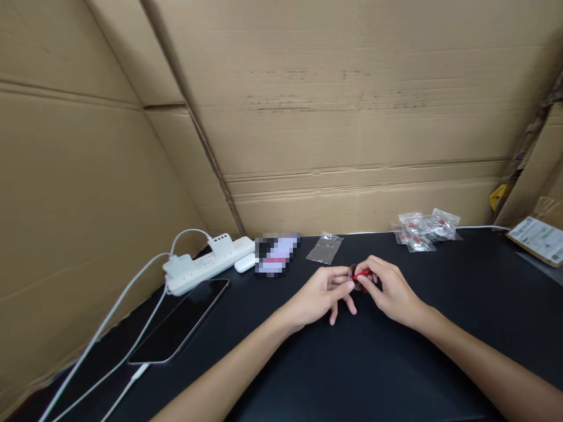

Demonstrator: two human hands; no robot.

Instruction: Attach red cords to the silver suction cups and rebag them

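My left hand (320,296) holds a small round metal piece (351,272) by its edge, between thumb and fingers, with its lower fingers hanging loose. From the other side, my right hand (390,291) pinches a red strip or cord (363,274) at the metal piece. The two hands meet just above the black table, and their fingers cover much of the piece, so its exact kind does not show. A flat clear plastic bag (325,249) lies a little behind my left hand.
Several clear bags with silver round pieces and red bits (424,230) lie at the back right. On the left are a white power strip (211,266), cables, a dark tablet (182,322) and a white case (245,263). Cardboard walls (352,117) enclose the table; a labelled parcel (536,239) stands far right.
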